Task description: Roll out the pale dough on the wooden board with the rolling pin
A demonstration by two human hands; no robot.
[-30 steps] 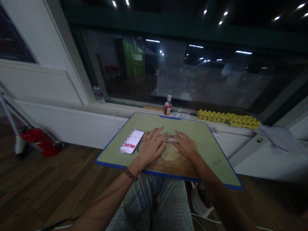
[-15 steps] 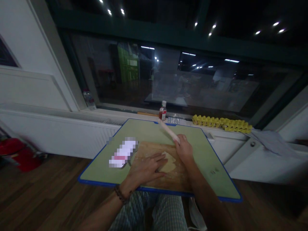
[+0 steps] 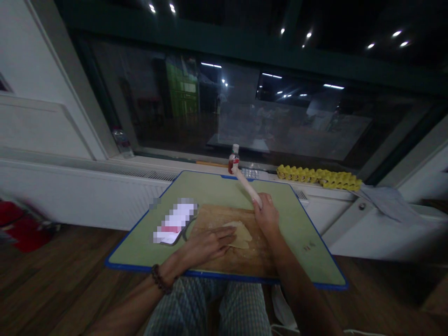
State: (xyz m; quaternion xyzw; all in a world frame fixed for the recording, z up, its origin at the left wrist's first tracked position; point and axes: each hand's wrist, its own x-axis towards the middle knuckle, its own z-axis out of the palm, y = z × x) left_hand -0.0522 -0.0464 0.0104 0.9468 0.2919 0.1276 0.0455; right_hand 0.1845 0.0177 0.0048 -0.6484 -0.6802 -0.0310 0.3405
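Note:
A thin, flattened piece of dough (image 3: 242,236) lies on a wooden cutting board (image 3: 257,263) in front of me. My left hand (image 3: 208,245) rests on the dough's left side, its fingers stretched out and fairly flat. Wrapped round the near end of a pale, floury rolling pin (image 3: 248,186) is my right hand (image 3: 268,215), at the board's right edge. The pin is held off the dough and points forward and left, its far end overlapping a bottle in view.
The green table (image 3: 210,186) has a blue rim. A phone (image 3: 177,224) with a lit, blurred screen lies left of the board. Along the windowsill are a small red-labelled bottle (image 3: 234,161), yellow egg cartons (image 3: 320,177) and a clear bottle (image 3: 122,141).
My left hand has slid left across the dough, uncovering more of it. My right hand keeps the rolling pin raised, its angle slightly changed. The view has shifted a little.

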